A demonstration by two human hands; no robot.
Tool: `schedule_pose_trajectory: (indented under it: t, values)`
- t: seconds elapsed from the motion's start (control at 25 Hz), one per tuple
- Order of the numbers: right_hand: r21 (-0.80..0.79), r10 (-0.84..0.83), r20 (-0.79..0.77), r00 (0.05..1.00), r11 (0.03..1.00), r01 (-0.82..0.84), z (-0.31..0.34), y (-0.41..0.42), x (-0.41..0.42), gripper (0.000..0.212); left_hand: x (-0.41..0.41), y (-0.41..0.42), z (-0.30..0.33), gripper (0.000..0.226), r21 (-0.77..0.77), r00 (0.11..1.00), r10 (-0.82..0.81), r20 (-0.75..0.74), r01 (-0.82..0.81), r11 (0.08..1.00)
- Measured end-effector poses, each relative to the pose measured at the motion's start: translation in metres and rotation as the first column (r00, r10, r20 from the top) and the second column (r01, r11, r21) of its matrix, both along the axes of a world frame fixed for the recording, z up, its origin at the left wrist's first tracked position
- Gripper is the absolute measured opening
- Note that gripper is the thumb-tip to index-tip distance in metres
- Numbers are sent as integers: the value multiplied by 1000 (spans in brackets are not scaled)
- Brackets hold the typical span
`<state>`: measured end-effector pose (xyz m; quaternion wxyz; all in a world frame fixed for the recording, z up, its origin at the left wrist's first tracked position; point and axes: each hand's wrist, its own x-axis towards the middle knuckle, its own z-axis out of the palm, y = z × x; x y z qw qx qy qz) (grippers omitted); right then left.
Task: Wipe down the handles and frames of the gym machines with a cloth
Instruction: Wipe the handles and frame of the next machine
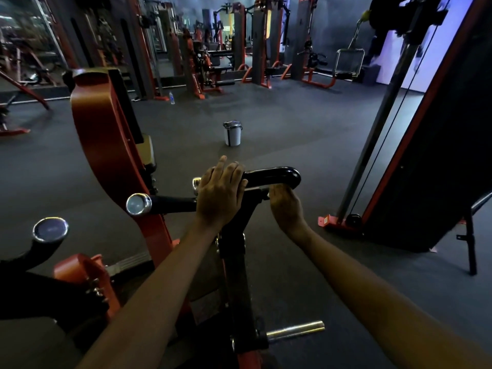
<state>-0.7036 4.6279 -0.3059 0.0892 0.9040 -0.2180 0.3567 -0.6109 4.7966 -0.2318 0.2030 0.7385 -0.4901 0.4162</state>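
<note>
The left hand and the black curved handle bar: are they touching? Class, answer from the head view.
Touching. The head view shows the left hand lying over the black curved handle bar, fingers draped across its top with no gap.

Two bare hands are in view, the left hand and the right hand; one curved black handle runs between them. Three chrome end caps show at near left, one small, one mid-sized, one large; one lidded bucket and one water bottle stand on the floor; one chrome stirrup handle hangs at right.
</note>
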Motion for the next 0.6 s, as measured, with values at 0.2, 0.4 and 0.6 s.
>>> schedule_pose_trajectory:
  t: [0.2,0.4,0.6]
  values:
    - [446,-11,48,999,895,-11,9,32,38,16,0,0,3,40,-13,1000,1,31,0,1000]
    - [161,121,43,992,979,-126,-68,14,-44,38,0,-1,1,50,6,1000,0,-5,0,1000]
    - [787,-676,434,595,-37,-616,0,20,-21,21,0,-2,1,51,-19,1000,6,6,-6,1000]
